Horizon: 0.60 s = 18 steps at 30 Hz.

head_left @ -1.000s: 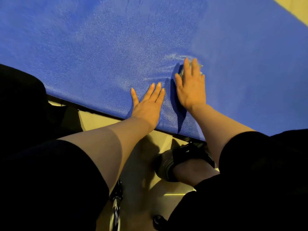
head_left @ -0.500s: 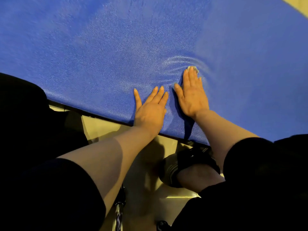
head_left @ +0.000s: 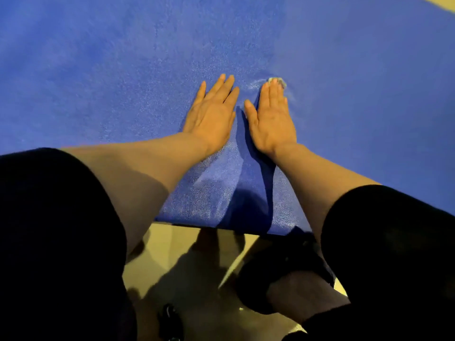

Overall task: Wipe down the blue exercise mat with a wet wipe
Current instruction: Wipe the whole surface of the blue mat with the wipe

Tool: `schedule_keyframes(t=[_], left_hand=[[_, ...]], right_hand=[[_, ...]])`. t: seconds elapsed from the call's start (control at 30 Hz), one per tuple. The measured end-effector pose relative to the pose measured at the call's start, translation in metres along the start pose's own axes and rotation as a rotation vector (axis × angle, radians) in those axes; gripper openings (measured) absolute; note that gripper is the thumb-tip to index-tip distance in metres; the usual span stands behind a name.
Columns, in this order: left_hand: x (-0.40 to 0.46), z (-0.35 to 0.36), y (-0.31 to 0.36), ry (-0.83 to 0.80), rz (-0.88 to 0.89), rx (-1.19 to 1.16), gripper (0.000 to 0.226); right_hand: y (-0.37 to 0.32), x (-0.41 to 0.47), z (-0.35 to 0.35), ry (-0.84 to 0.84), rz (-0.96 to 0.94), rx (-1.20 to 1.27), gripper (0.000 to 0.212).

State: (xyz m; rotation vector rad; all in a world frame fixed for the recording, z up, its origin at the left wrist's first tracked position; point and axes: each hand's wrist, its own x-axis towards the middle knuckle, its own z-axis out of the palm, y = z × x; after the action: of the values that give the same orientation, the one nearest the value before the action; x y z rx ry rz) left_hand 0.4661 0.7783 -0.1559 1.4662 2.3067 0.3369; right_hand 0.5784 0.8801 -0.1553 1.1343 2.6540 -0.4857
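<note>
The blue exercise mat fills the upper part of the head view, its near edge running across the lower middle. My right hand lies flat on the mat, fingers together, pressing the wet wipe beneath its fingers; only a small pale bit of the wipe pokes out past the fingertips. The mat surface ripples slightly around it. My left hand rests flat on the mat just to the left, fingers slightly spread, holding nothing. Both hands are nearly touching.
Pale yellow floor shows below the mat's near edge. My foot in a black shoe stands there at lower right. Black sleeves cover my upper arms at both lower corners. A small dark object sits on the floor at bottom centre.
Both hands have slid farther out over the mat, away from its near edge. The right hand still presses the wipe. The view has tilted, so the mat edge looks more level.
</note>
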Motion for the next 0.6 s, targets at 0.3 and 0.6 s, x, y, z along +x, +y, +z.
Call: schedule_keyframes(t=[0.3, 0.6], left_hand=[[0.043, 0.006, -0.03, 0.023, 0.145, 0.276, 0.059], [0.044, 0.013, -0.031, 0.053, 0.132, 0.292, 0.059]], right_hand=[[-0.013, -0.022, 0.024, 0.125, 0.037, -0.026, 0.075], [-0.04, -0.057, 0.042, 0.204, 0.311, -0.009, 0.071]])
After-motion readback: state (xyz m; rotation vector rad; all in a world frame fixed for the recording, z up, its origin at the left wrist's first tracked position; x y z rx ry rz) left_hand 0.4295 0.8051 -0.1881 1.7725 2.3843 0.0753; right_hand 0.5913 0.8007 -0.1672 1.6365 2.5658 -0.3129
